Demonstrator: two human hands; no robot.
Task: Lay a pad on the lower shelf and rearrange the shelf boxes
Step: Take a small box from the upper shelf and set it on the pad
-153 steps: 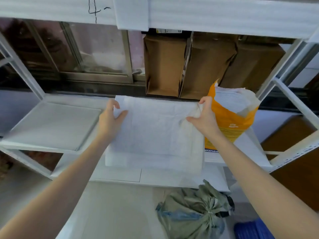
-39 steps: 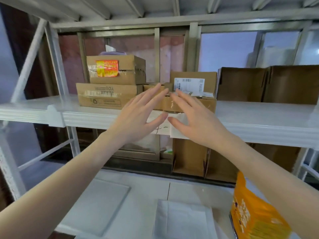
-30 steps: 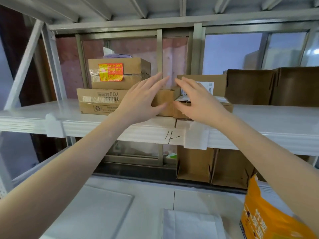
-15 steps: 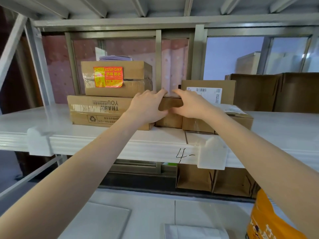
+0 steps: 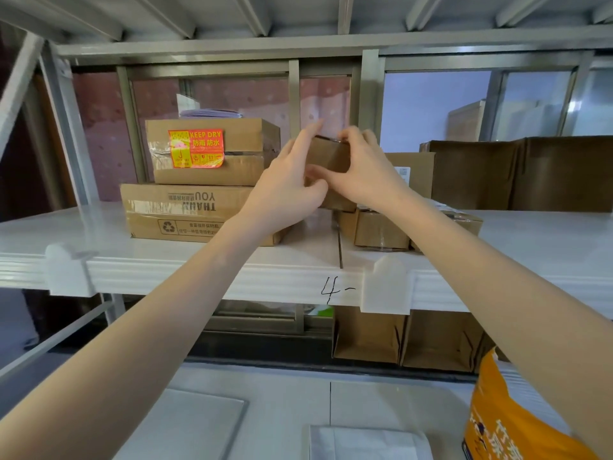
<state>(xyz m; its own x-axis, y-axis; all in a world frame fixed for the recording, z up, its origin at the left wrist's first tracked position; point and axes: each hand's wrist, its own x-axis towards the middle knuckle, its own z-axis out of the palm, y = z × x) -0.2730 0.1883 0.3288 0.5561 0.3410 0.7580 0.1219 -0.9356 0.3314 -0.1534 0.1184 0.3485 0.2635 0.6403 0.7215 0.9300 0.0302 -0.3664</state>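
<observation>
A small brown cardboard box (image 5: pixel 330 156) is held between both my hands above the upper white shelf (image 5: pixel 199 277), tilted and lifted off it. My left hand (image 5: pixel 285 190) grips its left side and my right hand (image 5: pixel 363 171) grips its right side and top. To the left a flat box (image 5: pixel 185 210) carries a box with a red KEEP DRY sticker (image 5: pixel 212 151). Low flat boxes (image 5: pixel 381 229) lie under my right wrist. The white pad (image 5: pixel 368 443) lies on the lower shelf at the bottom of the view.
Open brown cartons (image 5: pixel 524 174) stand at the right of the upper shelf, and more cartons (image 5: pixel 404 340) at the back of the lower shelf. An orange bag (image 5: pixel 504 423) stands at the lower right. Another white pad (image 5: pixel 199 426) lies lower left. Windows close off the back.
After the pad was laid on the lower shelf, both hands rose to the upper shelf, closed on the small box between the stacks and lifted it upward.
</observation>
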